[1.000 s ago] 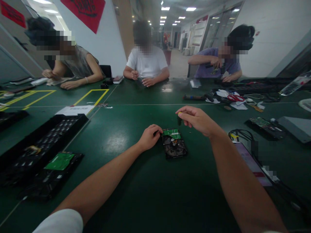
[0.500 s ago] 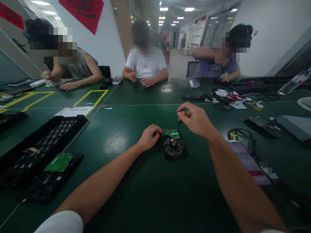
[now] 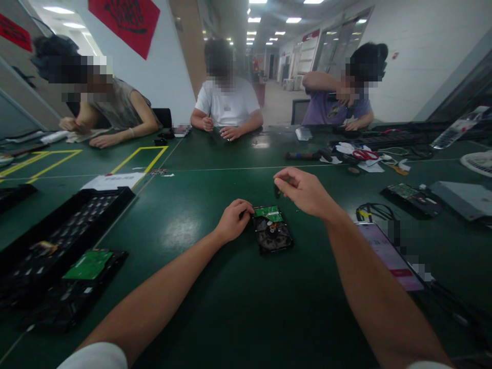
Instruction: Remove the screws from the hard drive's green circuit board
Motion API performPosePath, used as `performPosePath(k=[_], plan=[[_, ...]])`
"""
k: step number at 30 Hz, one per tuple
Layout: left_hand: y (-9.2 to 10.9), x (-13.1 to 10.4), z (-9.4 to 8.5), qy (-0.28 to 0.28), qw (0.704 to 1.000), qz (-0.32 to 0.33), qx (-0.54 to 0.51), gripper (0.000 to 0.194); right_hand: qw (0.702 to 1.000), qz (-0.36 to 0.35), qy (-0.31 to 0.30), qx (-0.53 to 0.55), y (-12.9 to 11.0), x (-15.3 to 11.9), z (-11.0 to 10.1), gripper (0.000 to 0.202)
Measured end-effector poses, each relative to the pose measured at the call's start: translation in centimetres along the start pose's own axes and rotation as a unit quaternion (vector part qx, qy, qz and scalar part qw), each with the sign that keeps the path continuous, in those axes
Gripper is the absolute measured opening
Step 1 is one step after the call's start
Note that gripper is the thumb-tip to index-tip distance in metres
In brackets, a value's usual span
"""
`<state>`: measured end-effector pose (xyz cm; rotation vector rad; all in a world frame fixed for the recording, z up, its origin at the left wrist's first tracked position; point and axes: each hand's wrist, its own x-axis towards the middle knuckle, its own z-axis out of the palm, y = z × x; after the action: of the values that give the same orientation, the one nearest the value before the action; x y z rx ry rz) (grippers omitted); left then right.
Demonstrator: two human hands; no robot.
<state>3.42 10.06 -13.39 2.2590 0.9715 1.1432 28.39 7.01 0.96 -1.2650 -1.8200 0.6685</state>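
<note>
A hard drive point(image 3: 273, 237) lies on the green table with its green circuit board point(image 3: 268, 213) facing up. My left hand point(image 3: 234, 220) rests at its upper left corner, fingers curled and gripping the edge. Above the drive's upper right corner, my right hand point(image 3: 302, 190) pinches a small screwdriver point(image 3: 277, 191) with a black and yellow handle, held roughly upright. The shaft and tip are too thin and dark to make out, so I cannot tell whether it touches the drive.
Left are another hard drive point(image 3: 87, 265) and a long black tray point(image 3: 111, 202). To the right lie a phone point(image 3: 388, 256), a coiled cable point(image 3: 374, 212), a further drive point(image 3: 411, 199) and a grey box point(image 3: 461, 197). Red scissors point(image 3: 365, 154) lie farther back. Three people sit opposite.
The whole view has shifted slightly. In my right fingers the screwdriver handle shows less yellow on its side, as if turned a little. My left hand stays on the drive.
</note>
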Motion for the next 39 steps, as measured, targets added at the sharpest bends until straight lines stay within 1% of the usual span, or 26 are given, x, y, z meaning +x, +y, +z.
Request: performPosePath(k=[4,9,12,16,21,27,30,34,39], plan=[[0.27,-0.06,0.04,0.002,1.0,0.014,0.006,0.024,0.999,-0.002,0.019,-0.044,-0.2,-0.09,-0.09,0.022],[0.25,-0.1,0.01,-0.01,0.999,0.031,0.007,0.024,0.997,0.017,0.033,-0.074,-0.35,-0.16,-0.27,0.02],[0.25,-0.12,-0.09,-0.026,0.999,0.034,0.007,0.022,0.998,0.004,0.033,-0.062,-0.45,-0.18,-0.34,0.016],[0.3,-0.16,-0.13,-0.026,0.999,0.033,0.007,0.02,0.999,-0.008,0.028,-0.045,-0.64,-0.23,-0.39,0.011],[0.11,-0.22,0.01,-0.027,0.999,0.026,0.001,0.021,1.0,-0.008,0.011,-0.026,-0.39,-0.04,-0.24,0.018],[-0.1,-0.15,0.12,-0.018,1.0,0.014,-0.003,0.021,1.0,0.013,-0.01,0.006,-0.2,0.18,-0.03,0.027],[0.06,-0.1,0.05,-0.019,1.0,0.005,0.004,0.022,1.0,0.003,0.002,-0.006,-0.31,0.07,-0.11,0.027],[0.3,-0.09,-0.08,-0.021,1.0,-0.007,0.009,0.022,0.997,-0.01,0.031,-0.063,-0.13,0.02,-0.26,0.022],[0.51,-0.05,-0.26,-0.027,1.0,-0.007,0.013,0.022,0.991,0.014,0.072,-0.115,-0.09,0.01,-0.44,0.02]])
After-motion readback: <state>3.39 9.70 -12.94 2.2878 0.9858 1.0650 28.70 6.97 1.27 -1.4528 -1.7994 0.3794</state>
